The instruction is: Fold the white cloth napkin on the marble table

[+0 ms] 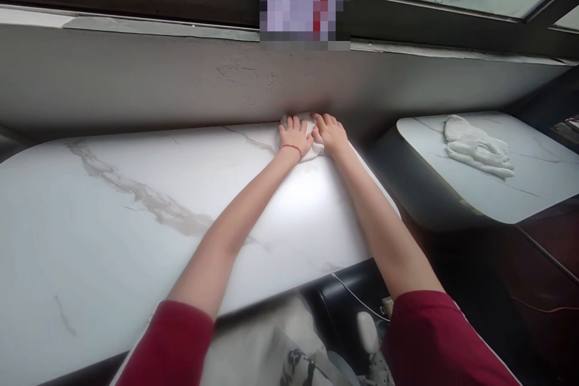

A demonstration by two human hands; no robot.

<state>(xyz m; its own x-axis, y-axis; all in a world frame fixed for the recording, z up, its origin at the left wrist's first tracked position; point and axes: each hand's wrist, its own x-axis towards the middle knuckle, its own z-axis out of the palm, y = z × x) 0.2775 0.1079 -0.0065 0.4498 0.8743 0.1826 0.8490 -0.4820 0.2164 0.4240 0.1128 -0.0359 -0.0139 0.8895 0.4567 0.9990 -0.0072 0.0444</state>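
Observation:
A crumpled white cloth (312, 152) lies at the far right corner of a white marble-patterned tabletop (149, 259), close to the wall. My left hand (295, 134) presses down on the cloth's left side, its fingers spread and pointing away from me. A thin red band circles that wrist. Over the right side of the cloth, my right hand (330, 132) has its fingers bent and gripping the fabric. The two hands almost touch at the thumbs. Part of the cloth is hidden under them.
A second marble-patterned table (511, 205) stands to the right across a dark gap, with a folded white cloth (477, 148) on it. The grey wall (136, 78) borders the far edge. Below the near edge, a white cable (359, 298) hangs beside dark surfaces.

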